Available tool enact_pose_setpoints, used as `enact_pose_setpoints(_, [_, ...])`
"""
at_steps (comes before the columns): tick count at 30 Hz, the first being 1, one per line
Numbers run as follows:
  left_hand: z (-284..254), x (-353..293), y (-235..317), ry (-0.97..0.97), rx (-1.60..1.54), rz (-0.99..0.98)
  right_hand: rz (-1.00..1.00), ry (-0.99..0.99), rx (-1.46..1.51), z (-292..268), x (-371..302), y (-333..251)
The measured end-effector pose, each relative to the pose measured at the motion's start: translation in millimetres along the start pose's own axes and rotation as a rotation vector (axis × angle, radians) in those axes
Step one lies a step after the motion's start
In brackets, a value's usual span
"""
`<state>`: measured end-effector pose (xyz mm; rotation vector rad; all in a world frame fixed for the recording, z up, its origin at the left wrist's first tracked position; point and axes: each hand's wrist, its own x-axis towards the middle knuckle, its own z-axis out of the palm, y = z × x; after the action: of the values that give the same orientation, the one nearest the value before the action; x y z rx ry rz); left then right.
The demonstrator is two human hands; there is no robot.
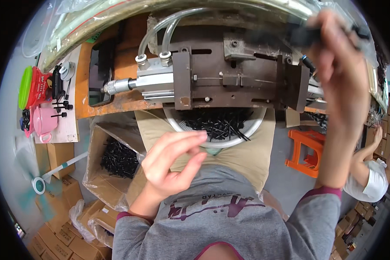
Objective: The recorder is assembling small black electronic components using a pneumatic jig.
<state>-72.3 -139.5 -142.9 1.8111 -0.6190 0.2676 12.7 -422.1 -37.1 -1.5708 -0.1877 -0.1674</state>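
Head view: left hand (173,162) loosely curled, empty, centre frame above round basin (258,125) of black parts; right hand (340,65) upper right, blurred, grip unclear.

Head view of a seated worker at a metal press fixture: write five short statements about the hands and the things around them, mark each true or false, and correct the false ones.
1. The right hand is raised at the right end of the metal fixture, blurred, holding a dark part. True.
2. The left hand rests flat on the fixture. False: it hovers over the lap, fingers curled, apart from the fixture.
3. A white-rimmed basin of small black parts sits on the lap. True.
4. The stool on the floor is green. False: it is orange.
5. A pink cup stands left of the fixture. True.
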Motion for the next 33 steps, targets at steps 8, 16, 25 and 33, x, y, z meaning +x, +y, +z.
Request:
enact_pose_setpoints(8, [11, 35, 26, -0.148, -0.301, -0.143, 0.427, 0.005, 0.713, 43, -83, 41])
enact_pose_setpoints(16, [4, 42, 18, -0.178, -0.188, 0.090, 0.473, 0.112, 0.749, 40, -98, 44])
enact_pose_setpoints(25, [38, 34, 1, -0.089, 0.253, 0.142, 0.156, 0.285, 0.463, 36, -109, 35])
enact_pose_setpoints(33, [57, 47, -6, -0.128, 0.544, 0.224, 0.119, 0.347, 0.371, 34, -115, 38])
